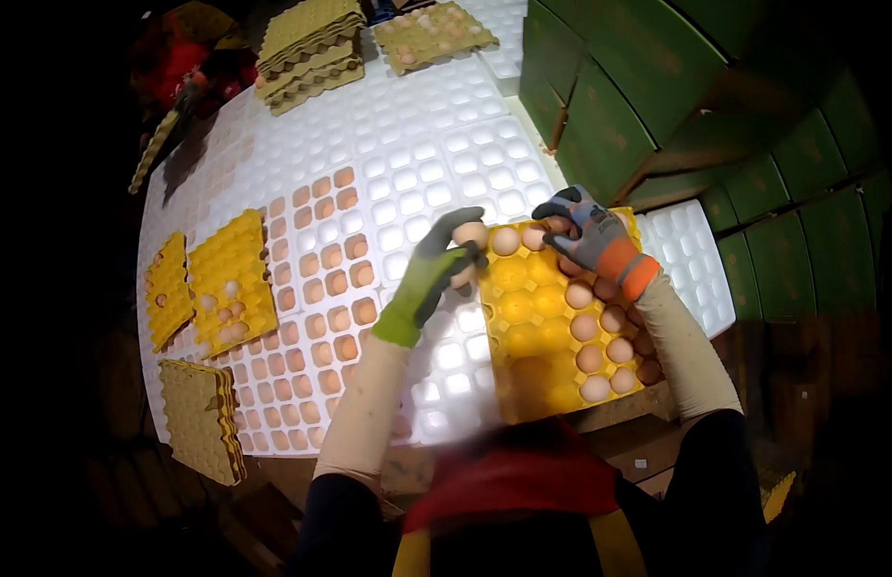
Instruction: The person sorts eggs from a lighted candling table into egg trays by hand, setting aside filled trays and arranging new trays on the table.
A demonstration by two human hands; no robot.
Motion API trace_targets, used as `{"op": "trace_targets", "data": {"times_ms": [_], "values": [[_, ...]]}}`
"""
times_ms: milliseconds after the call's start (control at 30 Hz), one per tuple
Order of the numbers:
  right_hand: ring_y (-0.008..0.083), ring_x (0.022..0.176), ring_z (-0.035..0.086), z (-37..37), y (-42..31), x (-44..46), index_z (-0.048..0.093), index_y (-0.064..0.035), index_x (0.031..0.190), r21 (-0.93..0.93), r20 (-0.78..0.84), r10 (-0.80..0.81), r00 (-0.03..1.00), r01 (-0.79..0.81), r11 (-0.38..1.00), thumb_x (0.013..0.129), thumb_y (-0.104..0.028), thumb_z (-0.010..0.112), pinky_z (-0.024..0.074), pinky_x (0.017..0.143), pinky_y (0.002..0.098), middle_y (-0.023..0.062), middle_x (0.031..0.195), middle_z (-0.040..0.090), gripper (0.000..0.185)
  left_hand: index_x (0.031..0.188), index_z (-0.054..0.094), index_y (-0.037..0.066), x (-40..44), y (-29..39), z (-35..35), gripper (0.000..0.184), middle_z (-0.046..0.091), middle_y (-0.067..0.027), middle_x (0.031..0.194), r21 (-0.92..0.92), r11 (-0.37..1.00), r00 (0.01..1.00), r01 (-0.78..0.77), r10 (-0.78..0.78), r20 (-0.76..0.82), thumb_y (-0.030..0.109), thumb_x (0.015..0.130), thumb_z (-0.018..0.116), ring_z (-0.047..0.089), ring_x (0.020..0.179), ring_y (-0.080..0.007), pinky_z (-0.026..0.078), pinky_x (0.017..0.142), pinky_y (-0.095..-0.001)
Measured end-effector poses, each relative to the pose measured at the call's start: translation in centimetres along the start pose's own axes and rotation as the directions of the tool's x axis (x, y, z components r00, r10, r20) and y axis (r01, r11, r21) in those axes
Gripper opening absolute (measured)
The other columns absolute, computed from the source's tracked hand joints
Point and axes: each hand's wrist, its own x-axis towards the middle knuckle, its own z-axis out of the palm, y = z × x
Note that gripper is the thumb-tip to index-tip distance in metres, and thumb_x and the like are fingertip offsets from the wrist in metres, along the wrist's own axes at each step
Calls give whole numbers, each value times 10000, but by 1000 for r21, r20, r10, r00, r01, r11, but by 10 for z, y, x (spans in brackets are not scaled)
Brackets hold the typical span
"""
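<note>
My left hand [434, 269], in a grey and lime-green glove, is closed around eggs [470, 234] at the left edge of a yellow egg tray [513, 313]. A second egg shows lower, partly behind its fingers. My right hand [590, 231], in a grey and orange glove, curls over the tray's far side, with an egg [558, 225] under its fingers. Several brown eggs [583, 328] fill the tray's right part, while cups at its left are bare. White foam trays [408, 178] lie beneath and beside it, some with eggs in their cells.
More yellow trays [233, 279] with a few eggs lie at left, near stacked pulp trays [198, 418]. Another stack of pulp trays [311, 48] and a tray of eggs [434, 37] stand at the far end. Green boxes [600, 106] rise at right. A person in red [177, 62] holds a tray at far left.
</note>
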Motion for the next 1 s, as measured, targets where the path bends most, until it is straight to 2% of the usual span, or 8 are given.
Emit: {"op": "trace_targets", "data": {"times_ms": [67, 100, 167, 300, 467, 767, 900, 1000], "values": [[278, 1042, 667, 15, -25, 24, 666, -215, 1143, -798, 90, -42, 995, 98, 594, 849, -410, 752, 546, 820, 445, 74, 1190, 658, 364, 1263, 677, 141, 21, -7, 8, 392, 611, -118, 1262, 592, 770, 943, -239, 329, -46, 281, 897, 696, 666, 1015, -245, 556, 707, -354], [287, 1085, 645, 25, -25, 29, 685, -232, 1163, -886, 116, -45, 992, 124, 446, 851, -365, 727, 548, 815, 413, 77, 1225, 635, 341, 1176, 718, 147, 29, -15, 15, 340, 608, -117, 1261, 852, 401, 825, -336, 563, 60, 293, 870, 722, 657, 1008, -258, 564, 692, -385], [318, 1086, 633, 40, -17, 44, 733, -235, 1140, -915, 113, 5, 994, 102, 392, 861, -296, 651, 563, 767, 391, 115, 1251, 597, 297, 1078, 731, 136, 40, 3, 35, 267, 582, -139, 1200, 972, 164, 955, -169, 269, 120, 252, 837, 725, 641, 1036, -330, 574, 729, -448], [302, 1002, 650, 39, -16, 46, 702, -233, 1106, -906, 94, -28, 995, 97, 412, 700, -285, 875, 576, 775, 398, 96, 1214, 551, 444, 994, 752, 151, 52, -14, 40, 164, 564, -133, 1124, 985, 70, 934, -159, 335, 127, 217, 863, 679, 624, 1004, -313, 574, 722, -449], [293, 879, 679, 13, -73, 55, 724, -214, 996, -858, 112, -38, 993, 116, 501, 725, -320, 840, 563, 736, 401, 82, 1070, 608, 313, 1177, 734, 161, 18, 2, -48, 495, 679, -26, 1152, 594, 803, 920, -45, 265, -290, 390, 757, 860, 695, 1043, -247, 569, 912, -353], [288, 1079, 683, 212, -133, 216, 634, -249, 1271, -651, 251, -215, 944, 329, 684, 919, -505, 658, 556, 842, 421, 122, 1280, 572, 436, 1219, 703, 203, -16, -54, -282, 421, 625, -103, 1091, 710, 285, 639, 644, 310, -704, 362, 831, 745, 657, 992, -316, 553, 803, -443], [311, 1090, 679, 254, -144, 245, 613, -170, 1319, -667, 261, -36, 965, 207, 716, 942, -344, 640, 553, 871, 435, 182, 1305, 593, 416, 1265, 689, 184, -17, -64, -276, 414, 650, -114, 1129, 734, 466, 683, 494, 314, -659, 287, 864, 709, 657, 1041, -326, 549, 860, -435], [274, 995, 708, 247, -93, 254, 620, -184, 1345, -141, 86, 18, 996, -5, 990, 950, -295, 617, 576, 771, 424, 174, 1219, 674, 411, 1345, 651, 153, -5, -79, -268, 447, 667, -74, 1212, 669, 738, 727, -81, 504, -467, 186, 900, 676, 662, 1029, -307, 539, 878, -401]]}}
